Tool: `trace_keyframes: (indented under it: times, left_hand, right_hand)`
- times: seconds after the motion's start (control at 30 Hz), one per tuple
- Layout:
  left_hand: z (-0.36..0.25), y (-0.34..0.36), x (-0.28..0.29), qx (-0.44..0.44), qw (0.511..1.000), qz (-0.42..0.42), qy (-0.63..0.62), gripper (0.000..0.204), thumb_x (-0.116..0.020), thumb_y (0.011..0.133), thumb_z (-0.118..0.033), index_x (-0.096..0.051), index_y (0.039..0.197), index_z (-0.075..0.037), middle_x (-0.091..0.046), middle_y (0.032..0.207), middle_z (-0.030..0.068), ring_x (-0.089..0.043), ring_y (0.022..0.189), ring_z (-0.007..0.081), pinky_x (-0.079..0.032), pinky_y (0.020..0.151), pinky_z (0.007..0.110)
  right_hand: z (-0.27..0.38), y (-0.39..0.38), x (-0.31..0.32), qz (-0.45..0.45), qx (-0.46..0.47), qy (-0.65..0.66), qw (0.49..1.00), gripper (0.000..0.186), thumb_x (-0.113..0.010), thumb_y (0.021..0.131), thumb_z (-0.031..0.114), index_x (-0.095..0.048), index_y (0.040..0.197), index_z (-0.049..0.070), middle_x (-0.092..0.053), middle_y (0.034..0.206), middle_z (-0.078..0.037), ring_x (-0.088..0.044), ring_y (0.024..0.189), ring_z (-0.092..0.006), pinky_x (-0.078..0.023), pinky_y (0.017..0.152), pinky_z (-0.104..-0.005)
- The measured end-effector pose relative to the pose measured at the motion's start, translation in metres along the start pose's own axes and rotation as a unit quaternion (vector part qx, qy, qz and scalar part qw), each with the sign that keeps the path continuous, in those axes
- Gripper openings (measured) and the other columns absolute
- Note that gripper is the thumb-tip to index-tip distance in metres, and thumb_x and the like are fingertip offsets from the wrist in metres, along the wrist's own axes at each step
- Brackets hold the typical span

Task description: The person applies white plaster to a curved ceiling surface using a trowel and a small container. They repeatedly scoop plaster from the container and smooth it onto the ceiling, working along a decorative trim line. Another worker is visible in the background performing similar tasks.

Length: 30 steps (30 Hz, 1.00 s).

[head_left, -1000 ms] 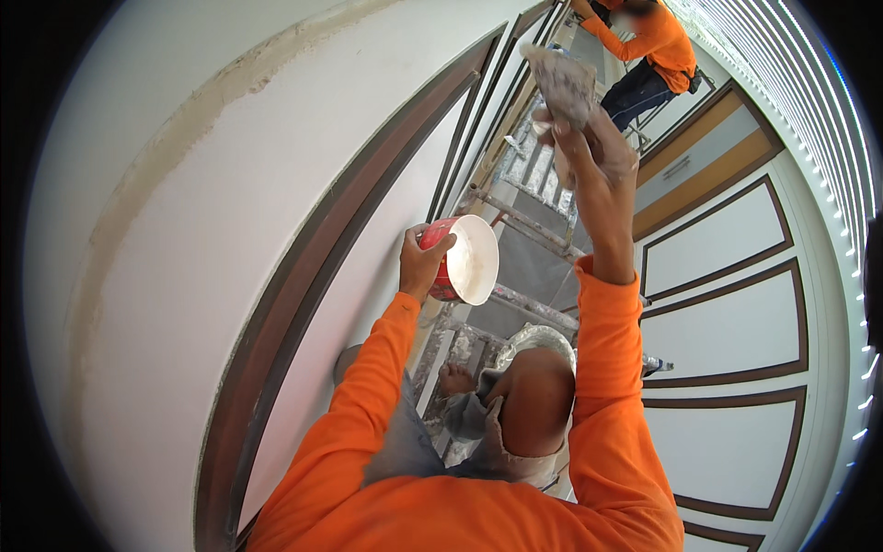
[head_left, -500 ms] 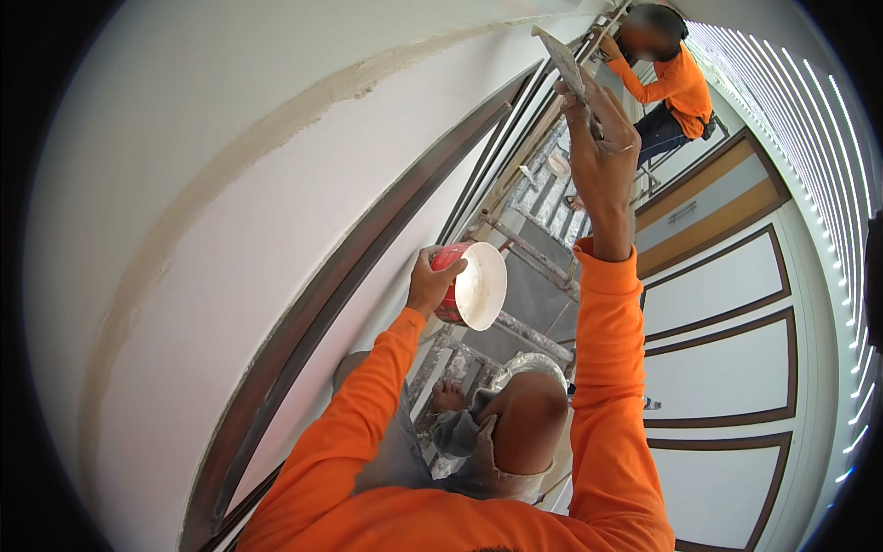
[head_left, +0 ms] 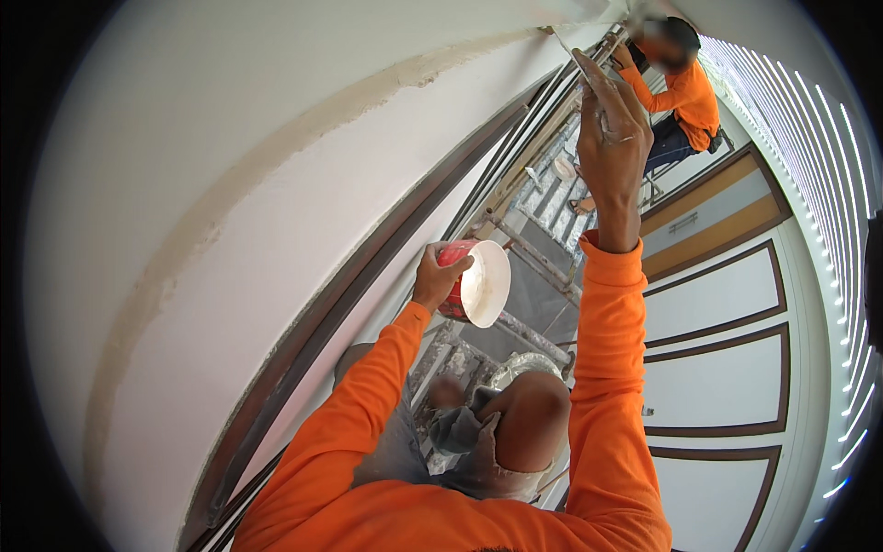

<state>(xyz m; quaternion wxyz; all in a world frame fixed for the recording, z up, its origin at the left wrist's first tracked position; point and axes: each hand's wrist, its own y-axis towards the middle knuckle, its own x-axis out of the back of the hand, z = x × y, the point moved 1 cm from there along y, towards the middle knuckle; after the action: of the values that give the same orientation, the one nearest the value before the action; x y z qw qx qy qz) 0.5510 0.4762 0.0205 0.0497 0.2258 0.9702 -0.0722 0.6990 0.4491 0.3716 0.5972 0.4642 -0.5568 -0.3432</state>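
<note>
Left of both hands, I see the white wall (head_left: 276, 248) with a beige strip (head_left: 303, 129). My left hand (head_left: 438, 279) is curled around a red tub (head_left: 498, 276), thumb at its rim; pale paste (head_left: 474, 290) lies inside. Farther ahead and rightward, my right hand (head_left: 614, 138) is closed on a thin blade (head_left: 560, 40), near the strip; whether they touch, I cannot tell. Beyond this hand is a co-worker (head_left: 688, 97).

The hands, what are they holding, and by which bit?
Left hand: red tub, by its side, thumb at the rim. Right hand: scraper; the gripped part is hidden.
</note>
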Motion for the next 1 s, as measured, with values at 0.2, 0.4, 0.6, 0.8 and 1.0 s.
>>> trace_keyframes:
  times: [0.2, 0.4, 0.6, 0.8, 1.0]
  left_hand:
    - [-0.003, -0.001, -0.001, 0.012, 1.0, 0.007, 0.007, 0.079, -0.091, 0.078, -0.04, -0.057, 0.134, 0.005, -0.067, 0.127, 0.0212, -0.067, 0.117, 0.0289, -0.053, 0.104, 0.04]
    - [-0.009, -0.005, -0.004, 0.005, 1.0, 0.007, 0.005, 0.077, -0.091, 0.078, -0.038, -0.057, 0.133, 0.004, -0.068, 0.125, 0.0209, -0.068, 0.115, 0.029, -0.054, 0.102, 0.039]
    - [-0.012, -0.007, -0.004, -0.001, 1.0, 0.011, 0.001, 0.076, -0.091, 0.079, -0.037, -0.057, 0.132, 0.006, -0.068, 0.124, 0.0215, -0.068, 0.115, 0.0286, -0.054, 0.101, 0.038]
    - [-0.006, -0.004, -0.004, 0.005, 1.0, 0.019, 0.002, 0.077, -0.09, 0.079, -0.037, -0.056, 0.132, 0.007, -0.068, 0.125, 0.0214, -0.068, 0.114, 0.0278, -0.054, 0.101, 0.038]
    - [-0.003, -0.005, -0.002, 0.006, 1.0, 0.025, -0.007, 0.075, -0.089, 0.081, -0.038, -0.056, 0.135, 0.003, -0.067, 0.125, 0.0176, -0.068, 0.113, 0.0238, -0.055, 0.101, 0.037]
  right_hand:
    - [0.024, -0.007, -0.005, 0.021, -0.064, 0.025, 0.997, 0.052, -0.069, 0.089, -0.004, -0.075, 0.135, 0.019, -0.069, 0.096, -0.01, -0.066, 0.084, -0.0271, -0.052, 0.084, -0.0386]
    - [0.037, 0.0, 0.012, 0.071, -0.06, -0.022, 0.995, 0.052, -0.068, 0.09, -0.003, -0.075, 0.136, 0.021, -0.068, 0.097, -0.009, -0.065, 0.085, -0.0275, -0.053, 0.083, -0.0404]
    - [0.032, 0.03, 0.053, 0.126, -0.061, -0.024, 0.99, 0.04, -0.068, 0.094, 0.001, -0.077, 0.13, 0.016, -0.068, 0.088, -0.009, -0.066, 0.074, -0.0249, -0.053, 0.072, -0.0379]
    - [0.026, 0.036, 0.045, 0.142, -0.019, -0.062, 0.988, 0.042, -0.063, 0.094, 0.0, -0.077, 0.131, 0.015, -0.065, 0.085, -0.011, -0.065, 0.072, -0.0271, -0.052, 0.072, -0.0393]
    - [0.025, 0.029, 0.036, 0.138, -0.038, -0.088, 0.986, 0.03, -0.067, 0.1, 0.007, -0.075, 0.13, 0.007, -0.077, 0.107, -0.011, -0.074, 0.093, -0.0236, -0.056, 0.089, -0.0367]
